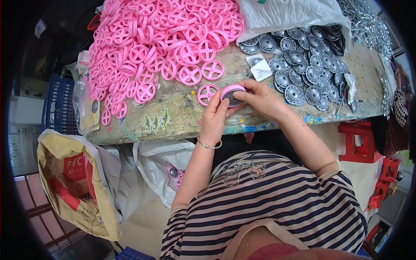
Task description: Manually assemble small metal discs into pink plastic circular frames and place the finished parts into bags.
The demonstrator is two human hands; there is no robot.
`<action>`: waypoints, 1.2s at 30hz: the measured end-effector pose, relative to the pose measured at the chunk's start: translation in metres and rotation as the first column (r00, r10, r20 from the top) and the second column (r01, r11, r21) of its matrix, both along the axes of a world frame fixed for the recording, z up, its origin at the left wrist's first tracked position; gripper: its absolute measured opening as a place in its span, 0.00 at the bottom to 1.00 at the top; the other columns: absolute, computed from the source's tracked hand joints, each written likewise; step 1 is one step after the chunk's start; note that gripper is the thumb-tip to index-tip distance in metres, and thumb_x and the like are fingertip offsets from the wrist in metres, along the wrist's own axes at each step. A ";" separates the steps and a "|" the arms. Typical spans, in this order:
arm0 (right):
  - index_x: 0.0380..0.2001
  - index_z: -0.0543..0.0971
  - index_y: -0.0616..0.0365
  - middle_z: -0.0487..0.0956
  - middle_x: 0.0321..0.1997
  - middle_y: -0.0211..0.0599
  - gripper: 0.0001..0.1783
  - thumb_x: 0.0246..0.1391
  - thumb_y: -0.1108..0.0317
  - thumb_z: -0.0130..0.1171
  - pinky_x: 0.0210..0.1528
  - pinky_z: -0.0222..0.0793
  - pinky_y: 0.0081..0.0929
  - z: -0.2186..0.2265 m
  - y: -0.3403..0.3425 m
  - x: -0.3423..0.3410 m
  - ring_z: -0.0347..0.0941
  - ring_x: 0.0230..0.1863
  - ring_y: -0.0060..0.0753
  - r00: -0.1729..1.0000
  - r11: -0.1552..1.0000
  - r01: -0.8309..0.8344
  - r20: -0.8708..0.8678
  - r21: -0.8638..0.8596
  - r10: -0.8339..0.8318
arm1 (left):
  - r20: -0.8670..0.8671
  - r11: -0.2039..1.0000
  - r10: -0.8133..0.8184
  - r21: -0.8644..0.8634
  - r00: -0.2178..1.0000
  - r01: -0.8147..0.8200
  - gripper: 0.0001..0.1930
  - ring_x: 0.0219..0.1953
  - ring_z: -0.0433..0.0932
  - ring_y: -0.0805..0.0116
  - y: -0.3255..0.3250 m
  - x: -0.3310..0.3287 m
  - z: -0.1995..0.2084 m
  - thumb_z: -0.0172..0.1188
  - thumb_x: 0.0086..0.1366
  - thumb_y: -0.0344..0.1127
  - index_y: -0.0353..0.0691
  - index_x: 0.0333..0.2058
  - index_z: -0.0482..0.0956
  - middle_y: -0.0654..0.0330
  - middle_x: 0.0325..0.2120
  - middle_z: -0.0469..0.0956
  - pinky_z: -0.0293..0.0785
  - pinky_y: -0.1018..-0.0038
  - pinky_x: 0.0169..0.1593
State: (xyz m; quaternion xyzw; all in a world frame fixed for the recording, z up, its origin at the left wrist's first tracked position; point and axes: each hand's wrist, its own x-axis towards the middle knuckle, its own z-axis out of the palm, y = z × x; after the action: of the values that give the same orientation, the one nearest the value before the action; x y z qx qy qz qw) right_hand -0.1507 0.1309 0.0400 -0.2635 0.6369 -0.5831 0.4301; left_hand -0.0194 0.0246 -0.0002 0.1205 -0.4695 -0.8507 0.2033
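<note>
Both hands are closed around one pink plastic wheel (234, 88), held above the table near its front edge. A dark grey hubcap disc (234, 102) sits in the wheel's face, and both thumbs press on it. My left hand (214, 118) grips the near left side of the wheel, a bangle on its wrist. From the right, my right hand (259, 99) wraps around the wheel's far side. One loose pink spoked wheel (206, 93) lies just beyond my left hand. Whether the disc is fully seated cannot be seen under the thumbs.
A large heap of pink wheels (143, 47) covers the table's left and back. Silver-grey hubcaps (312, 69) spill from a white plastic bag (294, 15) at right, beside silver tinsel (370, 28). Below stand a paper sack (110, 216), a white bag (151, 162) and a red stool (357, 143).
</note>
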 end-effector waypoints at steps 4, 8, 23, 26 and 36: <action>0.44 0.76 0.63 0.79 0.37 0.30 0.14 0.56 0.68 0.59 0.43 0.71 0.20 0.001 -0.002 0.001 0.73 0.38 0.18 0.995 0.998 -0.051 -0.088 0.028 0.053 | -0.059 0.958 0.049 -0.278 0.997 -0.063 0.27 0.55 0.68 0.66 0.000 0.000 -0.006 0.58 0.63 0.28 0.35 0.59 0.60 0.59 0.51 0.65 0.69 0.68 0.58; 0.43 0.76 0.63 0.79 0.38 0.30 0.12 0.56 0.71 0.57 0.43 0.71 0.20 0.011 -0.002 0.010 0.73 0.39 0.18 0.993 0.996 -0.067 -0.097 0.056 0.072 | -0.067 0.968 0.044 -0.243 0.997 -0.059 0.32 0.56 0.67 0.67 0.000 0.001 -0.004 0.64 0.58 0.29 0.36 0.59 0.59 0.59 0.54 0.64 0.66 0.72 0.58; 0.47 0.76 0.62 0.79 0.39 0.31 0.14 0.59 0.71 0.54 0.43 0.71 0.20 -0.015 -0.013 0.020 0.73 0.39 0.19 0.994 0.994 -0.105 -0.024 0.031 0.106 | 0.079 0.990 0.104 -0.104 0.991 -0.096 0.17 0.48 0.74 0.72 -0.002 0.005 0.001 0.63 0.60 0.30 0.36 0.49 0.74 0.58 0.48 0.76 0.69 0.76 0.54; 0.42 0.79 0.61 0.79 0.34 0.28 0.12 0.56 0.67 0.58 0.38 0.70 0.19 -0.004 -0.012 0.026 0.71 0.35 0.15 0.996 0.996 -0.086 0.007 -0.012 0.086 | 0.104 0.948 0.160 -0.294 0.982 -0.124 0.15 0.49 0.74 0.71 0.000 0.011 0.007 0.59 0.64 0.32 0.35 0.49 0.74 0.57 0.48 0.76 0.68 0.75 0.55; 0.39 0.75 0.57 0.72 0.36 0.41 0.14 0.48 0.67 0.63 0.43 0.68 0.33 -0.022 -0.052 0.030 0.71 0.38 0.42 0.559 0.968 -0.229 -0.828 -0.106 0.042 | 0.163 0.551 0.770 -0.657 0.617 -0.514 0.16 0.47 0.75 0.63 -0.019 0.162 0.010 0.43 0.70 0.32 0.30 0.53 0.67 0.49 0.44 0.76 0.70 0.69 0.53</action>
State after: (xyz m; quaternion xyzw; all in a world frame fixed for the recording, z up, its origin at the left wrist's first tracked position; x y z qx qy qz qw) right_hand -0.1209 0.0788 0.0185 -0.5937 0.6787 -0.4205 0.1006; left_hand 0.1430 0.0059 0.0094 0.4105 -0.6441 -0.4868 0.4238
